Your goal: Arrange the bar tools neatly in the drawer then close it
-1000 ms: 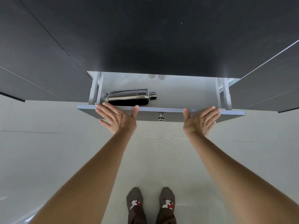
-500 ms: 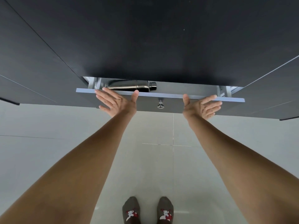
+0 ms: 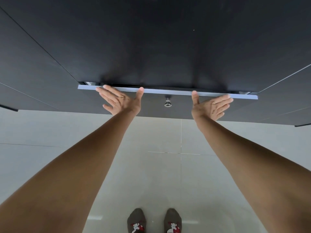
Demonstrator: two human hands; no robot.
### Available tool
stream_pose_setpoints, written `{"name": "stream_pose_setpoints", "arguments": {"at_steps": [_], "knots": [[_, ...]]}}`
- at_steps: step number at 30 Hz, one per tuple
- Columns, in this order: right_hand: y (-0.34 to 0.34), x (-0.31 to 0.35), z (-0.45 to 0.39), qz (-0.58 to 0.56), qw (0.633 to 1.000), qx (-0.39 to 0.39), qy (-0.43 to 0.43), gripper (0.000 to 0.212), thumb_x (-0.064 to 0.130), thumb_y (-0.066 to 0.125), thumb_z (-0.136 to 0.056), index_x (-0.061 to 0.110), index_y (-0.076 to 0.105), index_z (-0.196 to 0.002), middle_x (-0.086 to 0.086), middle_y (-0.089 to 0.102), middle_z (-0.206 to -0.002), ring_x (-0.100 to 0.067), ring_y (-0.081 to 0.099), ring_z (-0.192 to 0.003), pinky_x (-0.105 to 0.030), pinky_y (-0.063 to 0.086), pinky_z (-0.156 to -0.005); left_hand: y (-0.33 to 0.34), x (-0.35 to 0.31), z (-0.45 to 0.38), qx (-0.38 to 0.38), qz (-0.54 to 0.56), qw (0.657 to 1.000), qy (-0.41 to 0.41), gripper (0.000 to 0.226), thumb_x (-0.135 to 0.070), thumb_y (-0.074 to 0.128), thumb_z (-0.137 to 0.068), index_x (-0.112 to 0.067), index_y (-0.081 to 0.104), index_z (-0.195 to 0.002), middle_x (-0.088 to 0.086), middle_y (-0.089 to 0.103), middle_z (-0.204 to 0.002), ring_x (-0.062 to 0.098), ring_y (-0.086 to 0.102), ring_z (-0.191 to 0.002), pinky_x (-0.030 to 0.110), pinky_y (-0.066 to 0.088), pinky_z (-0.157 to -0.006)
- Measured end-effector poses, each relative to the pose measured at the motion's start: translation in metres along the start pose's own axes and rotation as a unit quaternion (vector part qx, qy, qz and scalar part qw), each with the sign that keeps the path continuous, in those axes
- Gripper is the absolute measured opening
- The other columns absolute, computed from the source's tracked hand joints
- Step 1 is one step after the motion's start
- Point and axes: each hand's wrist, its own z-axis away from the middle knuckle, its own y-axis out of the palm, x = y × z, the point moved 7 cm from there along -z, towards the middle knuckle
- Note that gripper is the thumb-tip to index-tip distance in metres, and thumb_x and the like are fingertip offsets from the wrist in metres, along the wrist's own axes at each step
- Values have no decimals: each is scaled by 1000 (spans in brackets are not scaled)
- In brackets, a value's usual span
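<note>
Pale, glossy floor tiles (image 3: 50, 132) with thin grout lines spread out beneath me, under a matt black countertop (image 3: 151, 39) that fills the upper part of my view. My left hand (image 3: 120, 100) is spread flat, fingers splayed, palm against the dark front panel of the wide, shallow drawer (image 3: 168, 91); it grips nothing, and the fingertips reach up to the panel's pale top edge. My right hand (image 3: 209, 107) lies the same way on the panel's right half, open and empty, thumb pointing up to that edge. Between my hands sits the small round silver knob (image 3: 167, 103), untouched. Only a thin dark slit shows between the drawer's pale edge and the counter, with a glint of metal at each end; what lies inside is hidden from me. Dark cabinet fronts (image 3: 33, 91) run off on both sides. Far below, my feet in grey-brown patterned socks (image 3: 136, 221) stand on the tiles.
</note>
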Motion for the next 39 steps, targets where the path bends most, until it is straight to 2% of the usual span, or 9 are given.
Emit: {"name": "stream_pose_setpoints", "arguments": {"at_steps": [8, 15, 21, 23, 27, 30, 33, 36, 39], "knots": [[7, 3, -13, -63, 997, 36, -13, 120, 68, 54, -78, -3, -14, -147, -21, -11, -159, -32, 3, -149, -39, 18, -120, 2, -4, -10, 23, 58, 998, 5, 127, -78, 49, -74, 2, -16, -149, 15, -25, -159, 24, -10, -151, 48, 21, -118], [9, 8, -21, -106, 992, 70, -9, 119, 57, 61, -81, -1, -21, -145, -19, -19, -158, -28, -5, -150, -32, 7, -120, 0, -5, -16, 66, 99, 993, 26, 124, -67, 57, -79, 2, -20, -148, 14, -32, -156, 24, 18, -149, 47, 28, -117], [8, 3, -26, -89, 989, 119, -24, 114, 53, 60, -85, 8, -23, -146, -8, -22, -160, -23, 2, -150, -37, 17, -122, -6, 0, -16, 103, 113, 986, 73, 115, -53, 60, -86, -2, -23, -148, 10, -35, -155, 27, 34, -143, 39, 35, -112], [3, -1, -27, -70, 987, 138, -35, 110, 51, 58, -86, 10, -23, -147, -4, -20, -160, -22, 3, -150, -40, 21, -120, -9, 5, -16, 106, 107, 985, 89, 111, -50, 58, -88, -6, -25, -148, 5, -33, -157, 24, 24, -147, 37, 37, -111], [-13, -6, -24, -21, 985, 160, -52, 103, 49, 57, -89, 11, -18, -149, -5, -9, -162, -27, 8, -150, -46, 27, -117, -17, 13, -5, 116, 86, 982, 120, 100, -41, 53, -94, -7, -23, -149, 4, -22, -161, 20, -9, -151, 37, 15, -122], [-26, -7, -13, 9, 983, 172, -64, 94, 43, 55, -92, 10, -10, -151, -9, 2, -162, -31, 11, -149, -46, 23, -119, -27, 18, 9, 121, 69, 982, 126, 92, -40, 48, -96, -8, -18, -151, 4, -19, -162, 22, -11, -151, 42, 12, -121], [-52, -8, 11, 40, 979, 181, -85, 87, 35, 51, -95, 2, -8, -150, -14, 3, -161, -32, 6, -149, -42, 13, -122, -41, 26, 37, 133, 43, 980, 139, 86, -42, 43, -98, -8, -15, -151, 5, -18, -162, 24, -11, -151, 46, 8, -122], [-88, -2, 43, 74, 965, 211, -137, 82, 31, 48, -97, -5, -5, -149, -18, 0, -161, -32, 0, -149, -37, 6, -123, -73, 28, 66, 142, 1, 974, 176, 82, -47, 37, -98, -10, -12, -152, 5, -16, -162, 24, -10, -151, 48, 9, -122], [-137, 4, 92, 110, 945, 232, -202, 76, 32, 44, -99, -2, 0, -150, -17, 0, -161, -30, 0, -150, -34, 4, -121, -115, 28, 118, 147, -5, 962, 230, 76, -49, 33, -98, -14, -5, -154, 2, -12, -163, 21, -10, -151, 45, 8, -122]]}}
